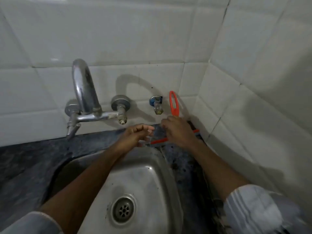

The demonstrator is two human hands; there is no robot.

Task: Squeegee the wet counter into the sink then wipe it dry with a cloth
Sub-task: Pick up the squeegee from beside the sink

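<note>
Head view: right hand (179,130) grips orange squeegee (173,105), blade on dark bench (179,159) behind the sink (146,174) rim. Left hand (135,135) loosely curled, empty, beside blade's end.

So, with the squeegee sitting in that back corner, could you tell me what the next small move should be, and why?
Probably draw the squeegee toward the sink. The right hand grips its orange handle, and the blade lies on the dark counter just behind the rim.
</note>
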